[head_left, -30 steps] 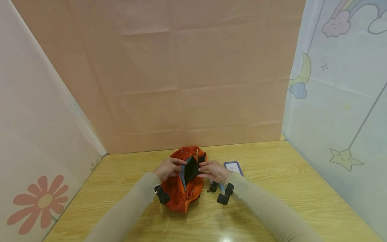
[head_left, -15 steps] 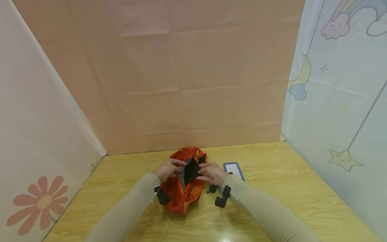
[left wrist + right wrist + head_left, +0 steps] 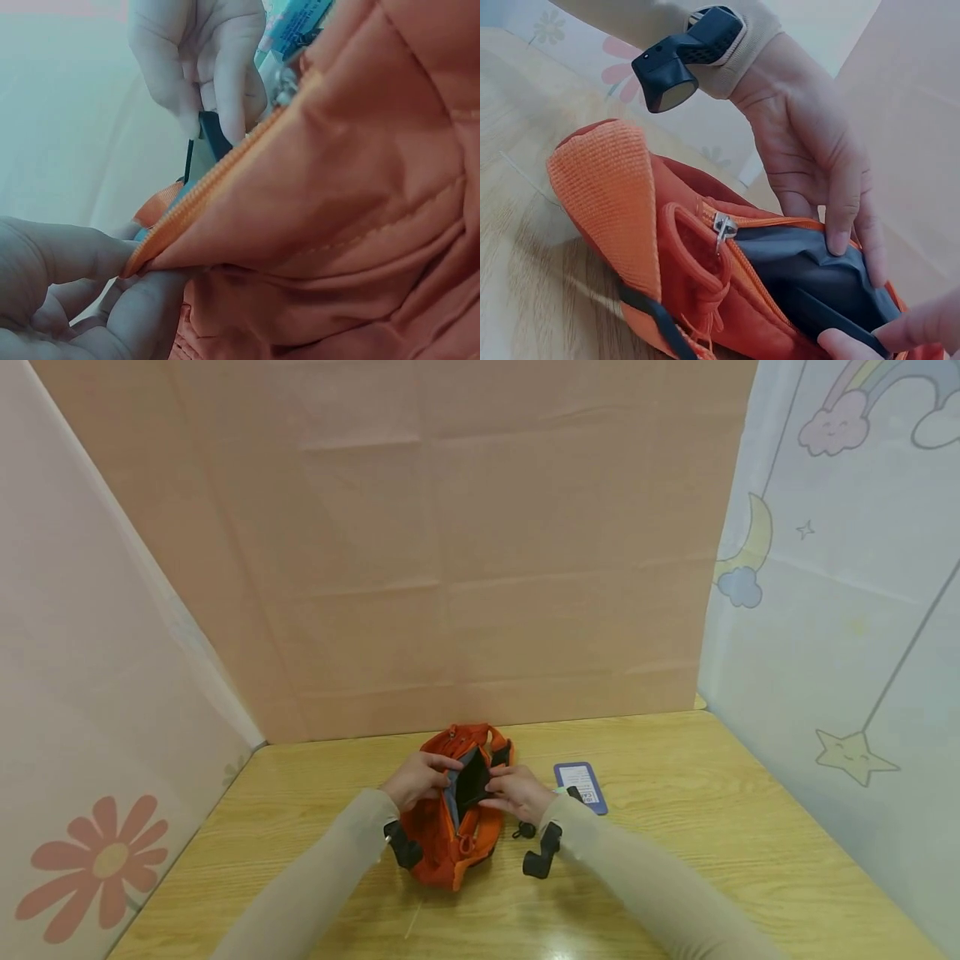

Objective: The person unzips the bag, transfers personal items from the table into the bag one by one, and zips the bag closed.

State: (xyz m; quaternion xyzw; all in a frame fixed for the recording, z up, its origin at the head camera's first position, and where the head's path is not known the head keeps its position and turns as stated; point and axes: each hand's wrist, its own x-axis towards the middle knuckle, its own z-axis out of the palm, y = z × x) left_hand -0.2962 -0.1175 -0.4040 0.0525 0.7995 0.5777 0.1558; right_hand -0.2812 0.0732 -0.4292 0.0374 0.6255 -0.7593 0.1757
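An orange-red bag lies on the table with its zipped opening spread, showing a dark grey lining. My left hand pinches the zipper edge of the opening between thumb and fingers. On the opposite side, my right hand pinches a flat, thin black object that sits partly inside the opening. Its lower part is hidden in the bag, so its exact kind cannot be told. A metal zip pull rests at the near end of the opening.
Right of the bag lies a card in a blue-purple holder. A small black item with a loop is on the wooden table. A blue printed packet shows behind the bag. Cloth-covered walls stand around the table.
My right hand has shifted slightly left toward the bag with the black object, and its wrist has turned a little, uncovering more of the card. My left hand stays put.
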